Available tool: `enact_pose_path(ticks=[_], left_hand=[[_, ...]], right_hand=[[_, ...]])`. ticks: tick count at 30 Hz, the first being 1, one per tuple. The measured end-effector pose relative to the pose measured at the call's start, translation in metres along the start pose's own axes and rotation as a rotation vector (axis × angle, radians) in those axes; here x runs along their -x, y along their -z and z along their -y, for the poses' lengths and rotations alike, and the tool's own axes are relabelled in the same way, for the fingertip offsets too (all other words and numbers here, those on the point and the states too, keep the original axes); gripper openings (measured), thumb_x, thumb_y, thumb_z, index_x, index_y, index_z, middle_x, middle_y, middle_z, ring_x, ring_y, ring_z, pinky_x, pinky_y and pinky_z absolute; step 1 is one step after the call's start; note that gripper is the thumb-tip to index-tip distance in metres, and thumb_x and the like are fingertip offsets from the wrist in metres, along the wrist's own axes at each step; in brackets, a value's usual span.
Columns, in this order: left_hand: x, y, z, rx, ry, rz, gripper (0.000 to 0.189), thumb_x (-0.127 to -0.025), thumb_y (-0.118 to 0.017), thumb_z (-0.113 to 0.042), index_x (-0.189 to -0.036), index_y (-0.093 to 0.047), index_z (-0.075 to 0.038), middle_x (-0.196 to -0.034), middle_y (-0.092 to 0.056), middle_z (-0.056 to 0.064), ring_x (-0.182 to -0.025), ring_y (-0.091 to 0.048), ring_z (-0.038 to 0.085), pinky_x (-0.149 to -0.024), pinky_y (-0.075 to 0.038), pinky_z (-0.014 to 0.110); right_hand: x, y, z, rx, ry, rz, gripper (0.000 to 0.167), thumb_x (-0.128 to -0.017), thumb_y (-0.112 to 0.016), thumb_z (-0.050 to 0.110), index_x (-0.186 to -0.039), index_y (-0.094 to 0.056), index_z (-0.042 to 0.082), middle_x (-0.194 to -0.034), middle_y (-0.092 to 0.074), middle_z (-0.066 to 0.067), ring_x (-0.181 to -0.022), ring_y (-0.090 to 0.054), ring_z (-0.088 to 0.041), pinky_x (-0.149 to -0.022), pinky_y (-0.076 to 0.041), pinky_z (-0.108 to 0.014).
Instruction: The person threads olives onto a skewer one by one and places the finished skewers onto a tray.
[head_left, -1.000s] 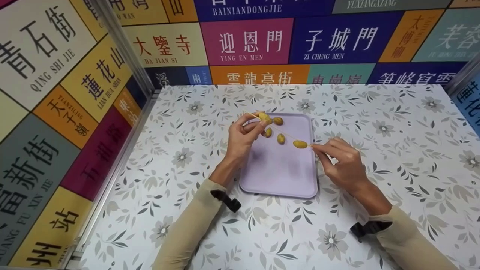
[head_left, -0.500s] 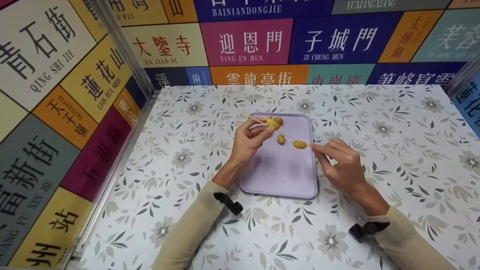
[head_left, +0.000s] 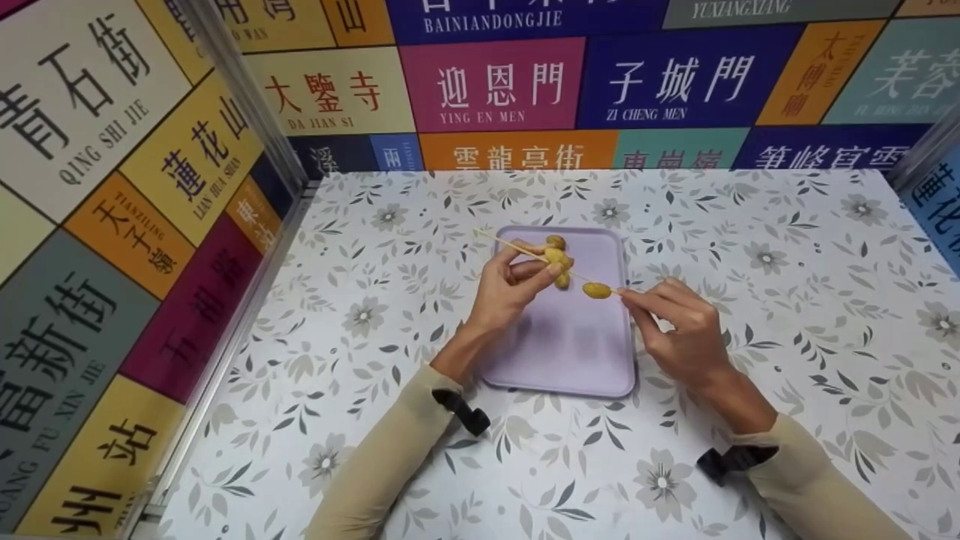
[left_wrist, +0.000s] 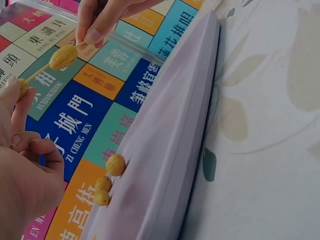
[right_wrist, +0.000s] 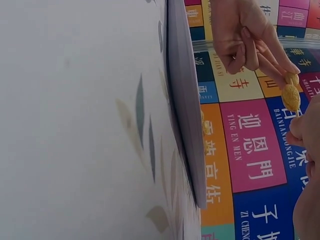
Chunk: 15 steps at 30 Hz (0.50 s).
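A thin wooden skewer [head_left: 510,246] slants across the far part of a lilac tray [head_left: 570,345], held above it. My left hand [head_left: 501,289] pinches a yellow oval fruit [head_left: 556,259] threaded on the skewer, whose long free end sticks out to the left. Near the other end sits a second wrinkled yellow fruit [left_wrist: 63,56], pierced lengthwise. Just beyond that fruit, my right hand [head_left: 686,330] pinches the skewer's end between thumb and forefinger. On the tray lie several more such fruits [left_wrist: 115,165], partly hidden in the head view behind the left hand's fruit.
The tray rests on a table [head_left: 405,300] covered in a floral print. Walls with coloured Chinese name panels [head_left: 495,82] stand behind and to the left. A black strap [head_left: 459,411] with a camera sits on each wrist.
My left hand has slid right and slightly down along the skewer with its fruit, closer to the second fruit. More bare skewer shows on the left. My right hand has barely moved.
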<state>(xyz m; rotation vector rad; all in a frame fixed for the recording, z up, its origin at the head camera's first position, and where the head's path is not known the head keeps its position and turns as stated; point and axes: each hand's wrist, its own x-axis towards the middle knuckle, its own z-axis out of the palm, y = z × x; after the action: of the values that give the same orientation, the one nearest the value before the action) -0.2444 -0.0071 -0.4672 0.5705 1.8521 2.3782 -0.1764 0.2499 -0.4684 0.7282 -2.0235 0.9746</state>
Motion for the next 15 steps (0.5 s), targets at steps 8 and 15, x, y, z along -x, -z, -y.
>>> enact_pose_path(ticks=[8, 15], left_hand=[[0.0009, -0.0036, 0.0021, -0.009, 0.008, 0.026, 0.023, -0.1, -0.075, 0.002, -0.121, -0.066, -0.002, -0.118, -0.08, 0.021, -0.097, -0.081, 0.011, -0.078, -0.057, 0.023], [0.0022, -0.0046, 0.0036, -0.032, 0.015, 0.044, 0.024, -0.1, -0.076, 0.0, -0.121, -0.066, -0.002, -0.116, -0.081, 0.02, -0.098, -0.082, 0.013, -0.09, -0.062, 0.029]], right_hand=[[0.0028, -0.0044, -0.0008, -0.01, 0.013, -0.02, 0.025, -0.082, -0.085, -0.014, -0.102, -0.086, 0.001, -0.073, -0.072, -0.006, -0.066, -0.054, -0.019, -0.068, -0.041, -0.013], [0.0033, -0.0075, 0.0005, -0.023, 0.027, -0.024, 0.026, -0.081, -0.085, -0.014, -0.102, -0.086, 0.001, -0.073, -0.072, -0.005, -0.067, -0.054, -0.017, -0.068, -0.041, -0.015]])
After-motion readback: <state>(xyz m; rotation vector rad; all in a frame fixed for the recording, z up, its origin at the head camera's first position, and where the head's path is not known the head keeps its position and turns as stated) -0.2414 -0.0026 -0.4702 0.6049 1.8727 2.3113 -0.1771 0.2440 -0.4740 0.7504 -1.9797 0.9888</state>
